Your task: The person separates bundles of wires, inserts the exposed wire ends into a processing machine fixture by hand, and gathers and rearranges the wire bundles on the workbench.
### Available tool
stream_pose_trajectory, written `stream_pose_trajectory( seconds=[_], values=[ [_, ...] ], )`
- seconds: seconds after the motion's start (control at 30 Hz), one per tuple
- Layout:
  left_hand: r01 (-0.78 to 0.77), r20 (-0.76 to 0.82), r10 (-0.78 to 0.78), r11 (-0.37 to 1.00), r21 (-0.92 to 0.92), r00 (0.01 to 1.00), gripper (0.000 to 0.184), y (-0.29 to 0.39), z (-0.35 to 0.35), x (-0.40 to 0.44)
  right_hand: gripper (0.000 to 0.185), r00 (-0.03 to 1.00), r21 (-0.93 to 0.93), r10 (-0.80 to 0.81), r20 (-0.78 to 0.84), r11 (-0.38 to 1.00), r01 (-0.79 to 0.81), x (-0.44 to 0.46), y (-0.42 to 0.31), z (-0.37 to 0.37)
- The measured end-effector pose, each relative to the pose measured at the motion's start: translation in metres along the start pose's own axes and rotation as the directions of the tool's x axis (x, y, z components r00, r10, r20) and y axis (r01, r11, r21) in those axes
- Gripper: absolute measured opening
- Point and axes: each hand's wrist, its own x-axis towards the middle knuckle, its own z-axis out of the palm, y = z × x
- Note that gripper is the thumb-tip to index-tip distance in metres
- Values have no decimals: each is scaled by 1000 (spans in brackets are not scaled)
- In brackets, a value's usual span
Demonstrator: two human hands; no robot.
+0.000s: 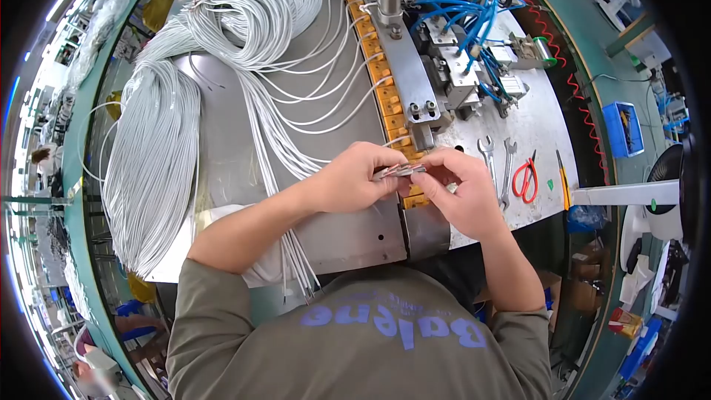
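Wire ends (400,171), reddish and pale in a small bunch, are lying between the left hand (348,178) and the right hand (468,191), above the near part of a row of orange blocks (381,78). Both hands are curling almost closed, with thumbs and fingertips pinching the bunch from either side. On the left of the worktop (348,233), white cables (248,26) are looping in a large heap at the far side, and several strands are running across to the orange blocks. Another thick white bundle (154,170) is hanging down at the far left. To the right of the blocks, blue tubes (481,22) are crowding over metal fittings, while two wrenches (509,167) and red-handled snips (525,182) are lying nearer, just beside the right hand
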Motion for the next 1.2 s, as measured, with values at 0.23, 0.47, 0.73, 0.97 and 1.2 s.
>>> stream_pose_trajectory(
  seconds=[0.23, 0.47, 0.73, 0.97, 1.2],
  values=[
    [-33, -7, 34, 996, 87, 999, 15, 1, -2, -1, 10, 996, 9, 18, -83, 1000, -18, -8, 0, 6],
    [-106, -431, 125, 992, 68, 894, 14, 10, 3, 0, 10, 991, -29, 94, -93, 995, -97, -15, 7, 2],
    [-249, -281, 367, 891, 380, 887, 26, 12, 17, 2, 11, 982, 163, 176, -72, 973, -163, -12, 1, -7],
    [7, -97, 9, 986, 164, 995, 10, 9, 7, -4, 12, 968, 191, 229, 104, 951, -245, -10, 3, -21],
    [33, -43, -29, 994, 107, 999, 13, 8, 8, -3, 10, 970, 108, 211, 123, 969, -224, -8, -1, -18]
  ],
)
